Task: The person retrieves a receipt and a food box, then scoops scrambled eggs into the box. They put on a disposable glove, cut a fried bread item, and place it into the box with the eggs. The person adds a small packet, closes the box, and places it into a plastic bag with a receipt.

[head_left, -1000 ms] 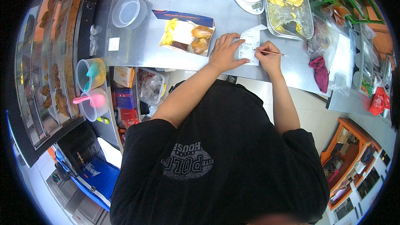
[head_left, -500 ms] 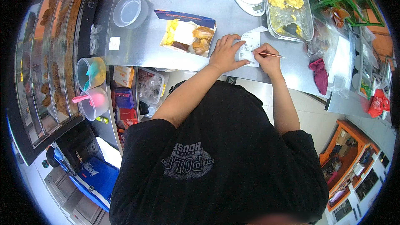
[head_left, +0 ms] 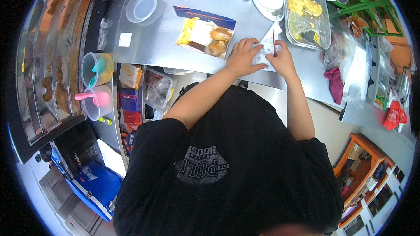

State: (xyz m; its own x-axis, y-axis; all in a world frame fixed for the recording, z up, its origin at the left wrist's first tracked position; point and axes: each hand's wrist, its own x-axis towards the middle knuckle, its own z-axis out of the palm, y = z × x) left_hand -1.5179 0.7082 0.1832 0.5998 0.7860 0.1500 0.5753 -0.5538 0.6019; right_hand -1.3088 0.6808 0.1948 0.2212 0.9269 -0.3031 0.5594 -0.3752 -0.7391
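Note:
My left hand (head_left: 242, 57) lies with its fingers spread on the steel counter, its thumb and forefinger over the left side of a printed white receipt (head_left: 264, 52). In my right hand (head_left: 283, 62) a slim reddish-brown pen (head_left: 274, 43) is gripped at the receipt's right side, pointing toward the counter's far side. Whether its tip touches the paper I cannot tell. Left of my left hand sits an open paper food box (head_left: 178, 42) with a dark blue lid. It holds white rice (head_left: 202, 32), yellow egg (head_left: 188, 29) and browned chicken pieces (head_left: 220, 38).
Beyond the receipt stand a white kitchen scale (head_left: 267, 0) and a glass tray (head_left: 288, 35) of scrambled egg. A clear plastic jug (head_left: 142, 6) is at the far left. Two plastic tubs with scoops stand by the counter's left end. A maroon cloth (head_left: 334, 85) hangs at the right edge.
The pen, slanted to the right with its tip at the receipt before, has swung to point away from me. My right hand has turned with it. The whole view has shifted slightly.

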